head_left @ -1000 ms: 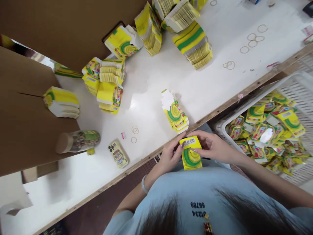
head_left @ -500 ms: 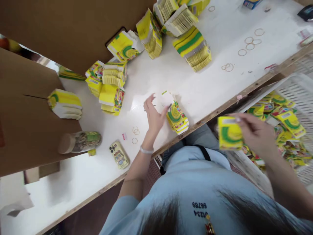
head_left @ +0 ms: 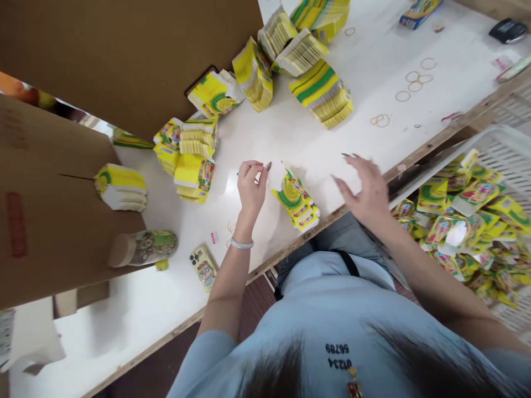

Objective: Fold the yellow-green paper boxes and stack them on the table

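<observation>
A small stack of flat yellow-and-green cartons lies fanned near the table's front edge, between my two hands. Just left of it, my left hand is raised with thumb and index fingertips drawn together, and nothing shows between them. To the right of the stack is my right hand, thumb and fingers apart and holding nothing. A white slatted crate at the right contains many loose yellow cartons.
Bundled cartons line the back of the white table beside cardboard boxes. Rubber bands lie at right. A phone and a lidded jar are at left.
My right hand has come left from the crate side to over the table edge, and the yellow carton is gone from it. My left hand's fingers have drawn together.
</observation>
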Motion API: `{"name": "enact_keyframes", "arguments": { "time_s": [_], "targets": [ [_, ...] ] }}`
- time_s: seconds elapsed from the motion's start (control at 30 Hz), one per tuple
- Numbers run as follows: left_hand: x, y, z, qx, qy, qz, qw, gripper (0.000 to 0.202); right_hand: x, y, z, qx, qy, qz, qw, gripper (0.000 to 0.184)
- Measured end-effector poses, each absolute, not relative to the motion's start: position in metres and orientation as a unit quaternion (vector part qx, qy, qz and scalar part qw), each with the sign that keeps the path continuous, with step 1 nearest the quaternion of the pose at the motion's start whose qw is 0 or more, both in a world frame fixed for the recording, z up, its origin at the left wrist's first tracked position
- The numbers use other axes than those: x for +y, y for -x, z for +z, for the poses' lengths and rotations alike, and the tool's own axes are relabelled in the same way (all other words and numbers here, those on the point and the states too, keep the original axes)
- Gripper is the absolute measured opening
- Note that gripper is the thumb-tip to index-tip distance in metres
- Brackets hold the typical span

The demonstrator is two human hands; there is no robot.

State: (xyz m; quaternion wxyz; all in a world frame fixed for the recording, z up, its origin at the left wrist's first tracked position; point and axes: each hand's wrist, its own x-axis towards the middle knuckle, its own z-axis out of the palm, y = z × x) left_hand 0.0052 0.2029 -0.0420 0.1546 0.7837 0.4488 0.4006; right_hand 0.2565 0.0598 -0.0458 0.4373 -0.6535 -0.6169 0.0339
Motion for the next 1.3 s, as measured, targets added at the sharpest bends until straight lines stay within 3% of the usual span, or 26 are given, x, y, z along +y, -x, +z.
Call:
{"name": "enact_keyframes", "arguments": {
  "time_s": [0.13,0.3,0.43,0.63,0.8,1.0,1.13,1.3],
  "targets": [
    [0.168,-0.019,-0.014,0.445,-0.721,0.473,0.242,0.037,0.089,-0.192,-0.046,-0.630,0.574,0.127,0.508,0.057],
    [0.136,-0.029,0.010,0.432,-0.689,0.515,0.272,0.041,0.083,-0.166,-0.045,-0.639,0.558,0.125,0.514,0.039],
    [0.111,-0.036,0.003,0.407,-0.670,0.530,0.324,0.039,0.073,-0.178,-0.049,-0.668,0.533,0.077,0.513,0.029],
    [0.088,-0.049,-0.021,0.483,-0.604,0.518,0.366,0.040,0.062,-0.180,-0.053,-0.657,0.563,0.131,0.484,0.033],
    [0.104,-0.045,-0.021,0.507,-0.561,0.552,0.351,0.044,0.056,-0.171,-0.054,-0.647,0.587,0.146,0.464,0.056],
    [0.100,-0.044,-0.020,0.473,-0.598,0.473,0.443,0.049,0.057,-0.174,-0.052,-0.644,0.582,0.151,0.474,0.048],
    [0.092,-0.047,-0.015,0.498,-0.598,0.490,0.393,0.052,0.056,-0.175,-0.050,-0.631,0.602,0.139,0.469,0.052],
    [0.089,-0.050,-0.010,0.501,-0.611,0.526,0.314,0.050,0.055,-0.173,-0.048,-0.654,0.598,0.088,0.455,0.032]
  ]
}}
